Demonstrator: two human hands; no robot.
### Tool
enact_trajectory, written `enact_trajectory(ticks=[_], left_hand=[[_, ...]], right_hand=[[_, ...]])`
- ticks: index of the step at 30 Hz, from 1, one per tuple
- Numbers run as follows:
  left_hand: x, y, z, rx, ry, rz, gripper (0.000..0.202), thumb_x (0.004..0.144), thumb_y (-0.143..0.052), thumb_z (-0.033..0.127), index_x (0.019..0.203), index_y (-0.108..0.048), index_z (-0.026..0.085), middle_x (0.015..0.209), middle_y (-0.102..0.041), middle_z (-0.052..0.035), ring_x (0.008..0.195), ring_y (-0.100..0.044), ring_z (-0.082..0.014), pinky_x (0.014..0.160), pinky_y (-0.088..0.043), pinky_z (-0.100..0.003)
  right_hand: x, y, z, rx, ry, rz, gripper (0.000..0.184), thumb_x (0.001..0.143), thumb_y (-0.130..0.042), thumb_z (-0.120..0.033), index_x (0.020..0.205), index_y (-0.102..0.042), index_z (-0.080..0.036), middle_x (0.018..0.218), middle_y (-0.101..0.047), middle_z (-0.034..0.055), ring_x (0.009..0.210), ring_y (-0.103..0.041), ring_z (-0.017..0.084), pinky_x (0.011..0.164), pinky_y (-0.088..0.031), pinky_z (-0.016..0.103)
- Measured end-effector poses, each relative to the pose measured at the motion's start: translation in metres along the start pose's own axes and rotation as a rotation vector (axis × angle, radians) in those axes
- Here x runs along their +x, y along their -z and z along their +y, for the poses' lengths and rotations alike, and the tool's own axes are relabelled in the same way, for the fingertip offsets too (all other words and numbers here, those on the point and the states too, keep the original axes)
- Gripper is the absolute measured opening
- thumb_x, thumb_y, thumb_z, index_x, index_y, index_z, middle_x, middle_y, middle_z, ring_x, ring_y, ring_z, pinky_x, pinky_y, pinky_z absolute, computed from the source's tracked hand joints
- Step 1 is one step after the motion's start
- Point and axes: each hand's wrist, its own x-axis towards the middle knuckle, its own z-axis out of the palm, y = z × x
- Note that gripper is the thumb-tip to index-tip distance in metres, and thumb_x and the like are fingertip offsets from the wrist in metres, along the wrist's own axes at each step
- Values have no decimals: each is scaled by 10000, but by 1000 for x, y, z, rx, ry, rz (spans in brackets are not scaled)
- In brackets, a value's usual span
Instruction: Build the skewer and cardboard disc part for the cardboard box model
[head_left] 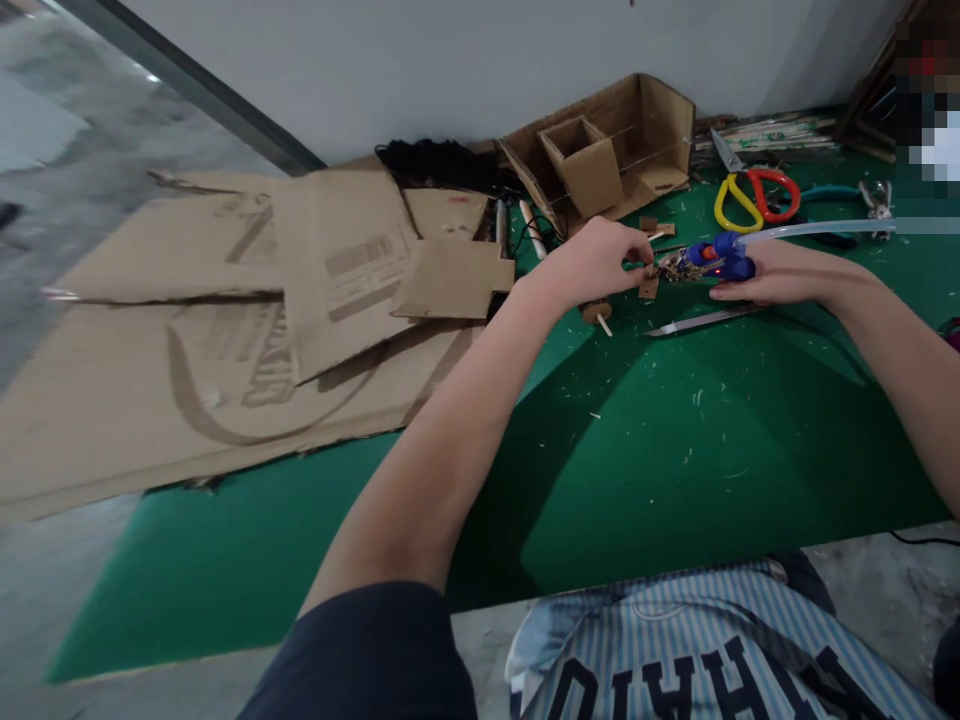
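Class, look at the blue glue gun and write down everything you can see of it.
The blue glue gun looks like plastic, with an orange-red patch and a small red light. A translucent stick runs from its back toward the picture's right. Its front end, crusted with something brownish, points left toward the left hand. The right hand holds it over the green table; whether its tip touches anything is unclear.

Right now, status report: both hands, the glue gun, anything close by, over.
Right hand gripping blue glue gun. Left hand by its front end, fingers pinched; anything held, unclear. Slim silver tool lying close, on the near side.
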Motion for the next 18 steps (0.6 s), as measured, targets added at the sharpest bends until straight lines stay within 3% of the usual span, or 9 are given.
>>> enact_trajectory(ticks=[5,12,18], left_hand=[[0,0,0,5,-18,12,261,881,-616,247,1058,-802,197,1008,-782,-65,951,-706,-219,1002,-525,-397],[-1,2,3,10,-20,0,246,910,-620,267,1059,-799,190,1022,-787,-78,965,-704,-233,959,-536,-387],[-1,3,5,5,-4,-5,286,898,-611,268,1104,-790,180,1043,-778,-84,982,-709,-235,965,-546,-385]], right_hand=[[-1,-1,-9,-57,-22,15,566,794,-707,-772,633,-543,-253,566,-516,5,542,-528,185,494,-424,349],[0,-3,-22,-8,-232,40,426,770,-805,-645,795,-647,-251,683,-577,37,642,-611,244,598,-495,407],[-4,1,-25,-96,-160,-21,508,815,-704,-706,680,-533,-247,628,-557,28,579,-556,210,560,-444,386]])
